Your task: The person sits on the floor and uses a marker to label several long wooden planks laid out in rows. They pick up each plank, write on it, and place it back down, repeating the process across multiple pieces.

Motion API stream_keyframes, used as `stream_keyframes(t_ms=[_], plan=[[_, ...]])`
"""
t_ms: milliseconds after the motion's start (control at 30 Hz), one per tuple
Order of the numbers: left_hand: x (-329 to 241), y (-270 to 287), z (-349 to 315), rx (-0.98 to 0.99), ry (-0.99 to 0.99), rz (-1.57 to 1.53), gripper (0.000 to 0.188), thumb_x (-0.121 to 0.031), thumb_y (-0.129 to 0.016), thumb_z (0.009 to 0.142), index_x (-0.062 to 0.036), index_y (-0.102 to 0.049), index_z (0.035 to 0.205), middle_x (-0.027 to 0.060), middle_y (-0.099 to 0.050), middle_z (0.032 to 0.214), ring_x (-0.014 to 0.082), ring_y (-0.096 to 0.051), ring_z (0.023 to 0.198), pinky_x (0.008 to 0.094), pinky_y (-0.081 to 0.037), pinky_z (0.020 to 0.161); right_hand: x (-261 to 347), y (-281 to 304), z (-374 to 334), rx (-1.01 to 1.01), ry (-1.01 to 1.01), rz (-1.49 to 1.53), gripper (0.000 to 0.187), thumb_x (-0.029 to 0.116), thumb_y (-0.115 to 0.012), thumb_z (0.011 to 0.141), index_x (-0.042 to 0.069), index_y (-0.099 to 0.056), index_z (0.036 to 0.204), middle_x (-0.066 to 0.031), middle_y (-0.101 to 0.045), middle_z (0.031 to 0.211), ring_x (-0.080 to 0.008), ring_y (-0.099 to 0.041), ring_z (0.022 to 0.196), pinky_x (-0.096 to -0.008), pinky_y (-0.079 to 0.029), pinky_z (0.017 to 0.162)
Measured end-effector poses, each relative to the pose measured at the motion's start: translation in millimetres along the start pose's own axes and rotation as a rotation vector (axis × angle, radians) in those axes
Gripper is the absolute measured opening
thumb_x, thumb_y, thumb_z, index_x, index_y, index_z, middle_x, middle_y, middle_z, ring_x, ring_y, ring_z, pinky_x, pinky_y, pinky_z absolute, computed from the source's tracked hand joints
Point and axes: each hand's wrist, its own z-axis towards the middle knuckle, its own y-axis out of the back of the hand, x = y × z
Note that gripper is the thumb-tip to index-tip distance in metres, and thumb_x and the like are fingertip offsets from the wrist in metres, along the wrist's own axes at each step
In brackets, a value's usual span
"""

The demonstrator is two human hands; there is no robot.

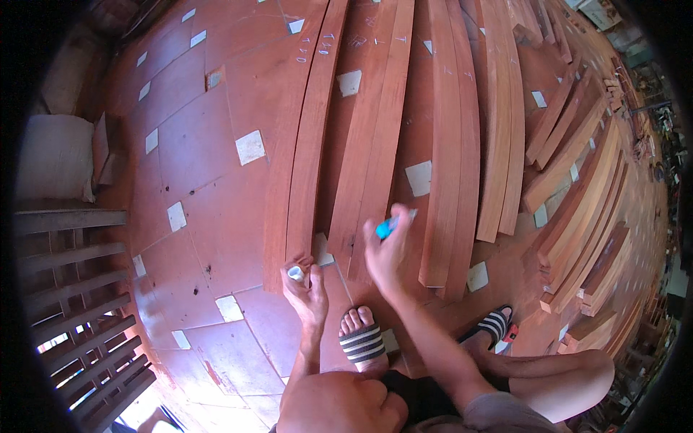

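Being small and probably light, the white cylindrical piece [296,273] is pinched in the nearly closed left hand [308,297], above the near end of the left beam pair [302,159]; it is best held by its sides. The teal tool [384,229], judged light and stiff, is clasped in the right hand's [385,254] curled fingers near the second beam pair [377,151]. The beams, likely heavy and rigid, are better gripped near mid-length.

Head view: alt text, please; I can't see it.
A person's left hand holds a small white rounded object and the right hand a small turquoise object, near the ends of long reddish-brown wooden beams on a reddish tiled floor with white square insets. Striped sandals cover the feet.
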Motion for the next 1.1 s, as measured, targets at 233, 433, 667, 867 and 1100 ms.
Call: stream_keyframes(t_ms=[233, 433, 667, 867, 1100], plan=[[-13, -21, -2, 0.034, -0.055, -0.026, 0.034, -0.003, -0.061, 0.098, 0.0082, -0.054, 0.129, 0.0251, -0.063, 0.132, 0.034, -0.066, 0.121, 0.0433, -0.054, 0.101, -1, -7, -71, 0.099, -0.168, -0.189, 0.09, 0.027, -0.092, 0.073, -0.001, -0.039, 0.14, -0.0237, -0.06, 0.114, -0.0388, -0.061, 0.106, -0.0469, -0.048, 0.091], [1, -30, 16, 0.125, -0.146, 0.111, 0.045, -0.006, -0.068, 0.093, 0.0097, -0.05, 0.131, 0.0317, -0.063, 0.126, 0.0442, -0.068, 0.114, 0.0462, -0.055, 0.096, -18, 36, -57, 0.232, -0.429, 0.101, 0.082, 0.025, -0.091, 0.069, 0.001, -0.042, 0.131, -0.0185, -0.058, 0.108, -0.0314, -0.06, 0.103, -0.0431, -0.048, 0.091], [6, -65, 24, 0.212, -0.23, 0.513, 0.068, -0.008, -0.091, 0.072, 0.004, -0.044, 0.12, 0.0304, -0.064, 0.1, 0.0504, -0.064, 0.087, 0.0526, -0.053, 0.077, -59, 80, -50, 0.304, -0.328, 0.273, 0.078, 0.024, -0.092, 0.069, 0.001, -0.046, 0.127, -0.0081, -0.051, 0.11, -0.021, -0.05, 0.105, -0.0377, -0.043, 0.098], [6, -73, 23, 0.154, -0.16, 0.62, 0.064, -0.005, -0.091, 0.067, -0.0002, -0.046, 0.112, 0.0263, -0.064, 0.087, 0.0514, -0.065, 0.082, 0.0549, -0.052, 0.071, -68, 87, -53, 0.346, -0.512, 0.715, 0.075, 0.018, -0.092, 0.072, 0.002, -0.047, 0.129, -0.0063, -0.053, 0.114, -0.0178, -0.051, 0.108, -0.0365, -0.044, 0.101], [-7, -62, 31, 0.229, -0.004, 0.45, 0.052, -0.013, -0.089, 0.074, -0.0011, -0.049, 0.105, 0.0172, -0.062, 0.083, 0.0329, -0.066, 0.075, 0.0431, -0.053, 0.07, -64, 91, -50, 0.366, -0.499, 0.703, 0.067, 0.007, -0.087, 0.076, 0.004, -0.046, 0.128, -0.0041, -0.055, 0.114, -0.0145, -0.054, 0.106, -0.032, -0.047, 0.098]])
